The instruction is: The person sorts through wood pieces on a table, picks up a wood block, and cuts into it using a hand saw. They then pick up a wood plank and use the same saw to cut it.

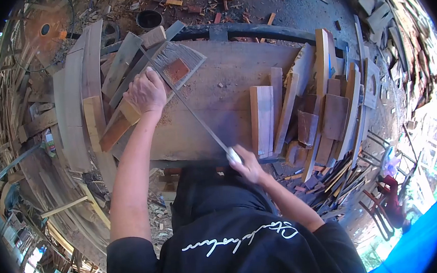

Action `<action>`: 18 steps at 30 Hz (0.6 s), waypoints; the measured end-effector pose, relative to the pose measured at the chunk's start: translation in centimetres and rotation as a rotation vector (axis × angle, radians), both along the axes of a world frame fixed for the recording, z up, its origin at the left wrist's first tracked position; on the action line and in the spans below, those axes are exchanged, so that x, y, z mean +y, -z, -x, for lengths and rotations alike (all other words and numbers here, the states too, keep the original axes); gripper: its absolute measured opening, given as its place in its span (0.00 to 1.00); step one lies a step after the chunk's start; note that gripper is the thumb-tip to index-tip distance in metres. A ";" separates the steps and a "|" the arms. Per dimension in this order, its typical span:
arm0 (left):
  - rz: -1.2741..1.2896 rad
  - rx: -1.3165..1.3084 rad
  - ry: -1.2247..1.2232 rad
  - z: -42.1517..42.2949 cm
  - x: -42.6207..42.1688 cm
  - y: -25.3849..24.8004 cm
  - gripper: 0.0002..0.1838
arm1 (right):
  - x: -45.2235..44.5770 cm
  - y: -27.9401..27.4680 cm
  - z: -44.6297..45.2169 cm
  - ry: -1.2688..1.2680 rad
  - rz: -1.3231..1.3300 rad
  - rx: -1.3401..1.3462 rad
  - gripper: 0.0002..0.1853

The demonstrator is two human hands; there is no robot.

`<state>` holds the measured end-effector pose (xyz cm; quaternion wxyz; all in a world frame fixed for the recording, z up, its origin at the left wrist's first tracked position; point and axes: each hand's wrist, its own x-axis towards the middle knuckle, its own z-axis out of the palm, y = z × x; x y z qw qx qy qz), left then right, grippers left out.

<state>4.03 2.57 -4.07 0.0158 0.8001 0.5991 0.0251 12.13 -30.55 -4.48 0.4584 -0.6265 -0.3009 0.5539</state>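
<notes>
My right hand [247, 166] is closed around the pale handle of a handsaw [199, 118], near the bench's front edge. Its long, narrow blade slants up and left across the bench, passing right beside my left hand [147, 92]. My left hand is pressed down with its fingers bent over a wooden piece [117, 130], partly hidden under the palm. Just right of the blade lies a grey board [192, 59] with a small reddish-brown block [176, 70] on it. Sawdust is scattered near the blade. Whether the teeth touch the wood I cannot tell.
The wide wooden bench top [215, 93] spans the middle. Several upright boards [263, 120] and offcuts crowd its right end; long planks [75, 106] line the left. A black bucket [149, 20] and an orange fan-like object [45, 30] stand beyond. Wood scraps litter the floor.
</notes>
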 end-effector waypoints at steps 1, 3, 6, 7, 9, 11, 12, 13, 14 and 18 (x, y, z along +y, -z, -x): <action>0.005 -0.031 0.006 -0.1 0.0 -0.1 0.29 | 2.1 0.8 -0.2 0.005 -0.012 -0.034 0.20; -0.036 -0.014 0.011 -0.2 -0.1 0.1 0.29 | 9.5 3.1 -0.3 0.032 -0.089 -0.109 0.21; -0.057 0.014 0.016 -0.1 -0.3 -0.3 0.28 | 12.7 2.5 0.1 0.063 -0.062 -0.131 0.23; -0.033 0.009 0.002 -0.3 -0.2 -0.4 0.26 | 12.9 1.9 -0.1 0.055 0.032 -0.132 0.23; -0.024 0.019 -0.003 -0.5 -0.2 -0.6 0.26 | 7.5 1.4 0.5 0.107 -0.078 -0.143 0.24; -0.005 0.044 -0.018 -0.4 0.0 -0.4 0.26 | 1.1 0.2 0.4 0.037 0.030 -0.034 0.22; -0.011 0.020 -0.006 -0.4 0.0 -0.4 0.26 | 1.0 -0.1 0.0 0.035 0.035 -0.031 0.22; -0.018 -0.002 0.010 -0.2 0.0 -0.4 0.26 | 0.8 -0.5 -0.2 0.017 0.036 -0.014 0.21; -0.011 0.005 0.016 -0.1 -0.2 -0.2 0.26 | 0.6 -0.8 -0.1 0.006 0.038 0.005 0.20; -0.039 0.010 0.014 -0.4 -0.1 -0.2 0.26 | 11.5 2.9 -0.1 0.049 -0.064 -0.134 0.25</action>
